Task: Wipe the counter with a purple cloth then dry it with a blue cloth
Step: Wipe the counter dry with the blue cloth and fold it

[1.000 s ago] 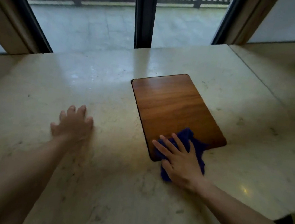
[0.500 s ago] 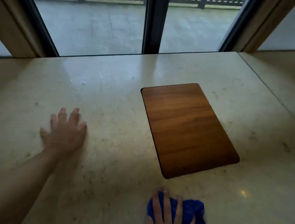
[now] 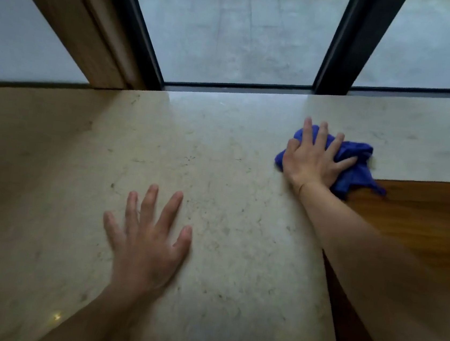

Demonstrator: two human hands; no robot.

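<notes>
A crumpled blue cloth lies on the pale stone counter, near its far edge and just past the wooden board. My right hand presses flat on the cloth, fingers spread over it. My left hand rests flat on the counter's near middle, fingers apart, holding nothing. No purple cloth is in view.
A brown wooden board is set into the counter at the right, partly under my right forearm. Dark window frames and a wooden jamb rise behind the counter's far edge.
My right hand has slid the blue cloth from the counter's near edge up to its far side beyond the board. My view has swung left and closer; the left hand stays flat on the counter.
</notes>
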